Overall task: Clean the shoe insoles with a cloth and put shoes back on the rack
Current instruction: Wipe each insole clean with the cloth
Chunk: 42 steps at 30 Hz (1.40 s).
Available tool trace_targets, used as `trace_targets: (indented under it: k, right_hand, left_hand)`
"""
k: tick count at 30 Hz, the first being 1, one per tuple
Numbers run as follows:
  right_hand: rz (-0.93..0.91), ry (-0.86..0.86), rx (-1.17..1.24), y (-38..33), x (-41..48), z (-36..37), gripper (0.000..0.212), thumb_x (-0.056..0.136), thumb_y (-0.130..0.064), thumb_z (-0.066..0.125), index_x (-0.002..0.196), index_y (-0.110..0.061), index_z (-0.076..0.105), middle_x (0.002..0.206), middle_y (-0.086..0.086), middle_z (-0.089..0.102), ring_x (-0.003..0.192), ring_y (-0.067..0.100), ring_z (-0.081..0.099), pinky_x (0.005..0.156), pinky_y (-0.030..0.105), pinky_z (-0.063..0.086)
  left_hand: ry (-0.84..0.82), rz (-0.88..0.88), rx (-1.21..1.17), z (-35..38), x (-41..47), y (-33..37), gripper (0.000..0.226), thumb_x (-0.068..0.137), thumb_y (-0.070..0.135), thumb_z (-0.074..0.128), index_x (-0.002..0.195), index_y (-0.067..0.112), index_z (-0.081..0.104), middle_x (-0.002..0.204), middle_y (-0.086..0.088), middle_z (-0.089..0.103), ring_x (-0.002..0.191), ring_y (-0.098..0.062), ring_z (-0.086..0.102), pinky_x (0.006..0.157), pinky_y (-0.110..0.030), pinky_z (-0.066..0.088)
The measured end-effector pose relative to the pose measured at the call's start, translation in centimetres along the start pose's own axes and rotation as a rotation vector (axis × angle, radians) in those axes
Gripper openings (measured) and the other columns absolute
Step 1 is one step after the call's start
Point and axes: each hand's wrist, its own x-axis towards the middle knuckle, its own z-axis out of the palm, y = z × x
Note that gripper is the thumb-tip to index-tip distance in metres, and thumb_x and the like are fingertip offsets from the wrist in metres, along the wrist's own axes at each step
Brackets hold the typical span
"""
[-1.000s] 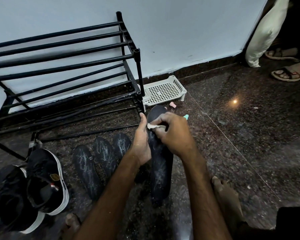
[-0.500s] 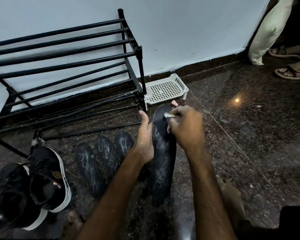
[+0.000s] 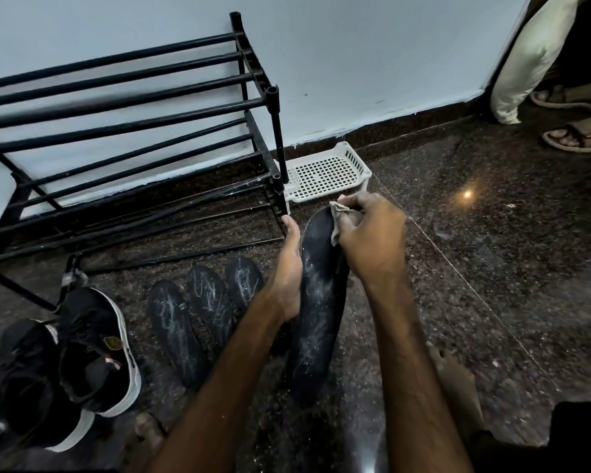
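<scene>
A long black insole, streaked with white dust, is held up off the floor in front of me. My left hand holds its left edge, thumb along the side. My right hand grips a small pale cloth and presses it on the insole's far tip. Three more dusty black insoles lie side by side on the floor to the left. Two black shoes with white soles stand at the lower left, below the black metal shoe rack, whose shelves hold nothing.
A white perforated plastic tray lies on the floor by the rack's right post. Another person's sandalled feet and pale trouser leg stand at the far right. My bare feet rest on the dark speckled stone floor.
My right hand has slid the cloth from the middle of the insole up to its far tip. The left hand keeps its hold on the insole's edge.
</scene>
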Motion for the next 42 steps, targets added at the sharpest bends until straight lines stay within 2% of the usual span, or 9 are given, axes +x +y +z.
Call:
trace_targets:
  k: [5,9,16,22,24,28,32,39,42]
  right_hand:
    - [0.049,-0.231,0.217,-0.2,-1.3,0.8,0.009,0.085,-0.015,0.075,0.094,-0.017,0.075,0.088,-0.008,0.071,0.071,0.001,0.066,0.056,0.008,0.049]
    - [0.219,-0.063,0.361,2.1,-1.0,-1.2,0.016,0.081,-0.015,0.078,0.094,-0.013,0.070,0.089,0.000,0.071,0.067,0.006,0.069,0.053,0.019,0.056]
    - [0.301,0.013,0.320,4.3,-0.2,-2.2,0.043,0.063,-0.047,0.086,0.079,-0.016,0.063,0.069,0.001,0.072,0.060,0.014,0.070,0.052,0.031,0.053]
    - [0.275,-0.002,0.244,3.3,-0.8,-0.7,0.046,0.065,-0.052,0.083,0.073,-0.016,0.056,0.068,-0.002,0.065,0.056,0.009,0.056,0.050,0.023,0.041]
    - [0.286,-0.075,0.374,3.4,-0.9,-0.3,0.045,0.066,-0.052,0.081,0.076,-0.014,0.059,0.070,0.000,0.067,0.057,0.012,0.059,0.050,0.027,0.045]
    - [0.384,-0.250,0.747,3.7,-1.1,-0.7,0.039,0.069,-0.040,0.077,0.089,-0.008,0.066,0.080,0.004,0.072,0.065,0.010,0.067,0.059,0.033,0.054]
    - [0.506,-0.216,0.880,4.7,-0.8,-1.0,0.032,0.074,-0.037,0.077,0.090,-0.011,0.068,0.085,0.004,0.073,0.075,0.015,0.068,0.063,0.032,0.057]
    - [0.459,-0.163,0.566,7.0,-0.9,0.7,0.011,0.088,-0.028,0.071,0.091,-0.018,0.067,0.094,0.005,0.070,0.083,0.018,0.062,0.081,0.046,0.056]
    - [0.276,-0.196,0.446,6.3,-1.0,0.5,0.021,0.092,-0.033,0.066,0.110,-0.021,0.065,0.103,-0.005,0.070,0.097,0.010,0.066,0.083,0.032,0.055]
  left_hand:
    - [0.047,0.042,0.041,0.1,0.0,0.4,0.092,0.085,0.079,0.015,0.117,0.004,0.058,0.109,-0.021,0.066,0.107,-0.030,0.063,0.089,-0.039,0.054]
    - [0.042,0.030,0.066,0.2,-0.6,0.7,0.095,0.086,0.079,0.010,0.126,0.011,0.065,0.127,-0.023,0.063,0.118,-0.036,0.061,0.100,-0.050,0.047]
    - [0.041,0.055,0.088,-0.3,0.0,0.5,0.096,0.088,0.078,0.007,0.111,0.013,0.074,0.114,-0.016,0.070,0.088,-0.025,0.071,0.067,-0.036,0.060]
    - [0.088,0.146,0.237,0.2,0.0,0.0,0.066,0.083,0.055,0.064,0.127,0.006,0.058,0.118,-0.021,0.068,0.110,-0.039,0.064,0.093,-0.054,0.052]
    - [0.144,0.174,0.279,0.0,0.2,-0.3,0.060,0.075,0.035,0.080,0.123,0.006,0.061,0.114,-0.020,0.069,0.103,-0.037,0.066,0.088,-0.052,0.053]
    - [0.198,0.211,0.242,-0.3,0.2,-0.5,0.029,0.079,0.008,0.077,0.106,0.007,0.067,0.098,-0.016,0.071,0.081,-0.027,0.069,0.062,-0.036,0.059]
    - [0.287,0.238,0.145,-1.0,0.1,0.0,0.023,0.082,0.002,0.073,0.104,0.006,0.067,0.096,-0.016,0.071,0.078,-0.028,0.067,0.064,-0.037,0.058]
    - [0.288,0.247,0.110,-0.6,-0.2,0.9,0.010,0.085,0.004,0.067,0.094,0.008,0.068,0.084,-0.010,0.073,0.073,-0.023,0.069,0.068,-0.035,0.059]
    - [0.270,0.223,0.140,-0.6,-0.2,1.0,0.010,0.086,0.004,0.066,0.094,0.010,0.068,0.082,-0.009,0.073,0.074,-0.023,0.069,0.068,-0.035,0.057]
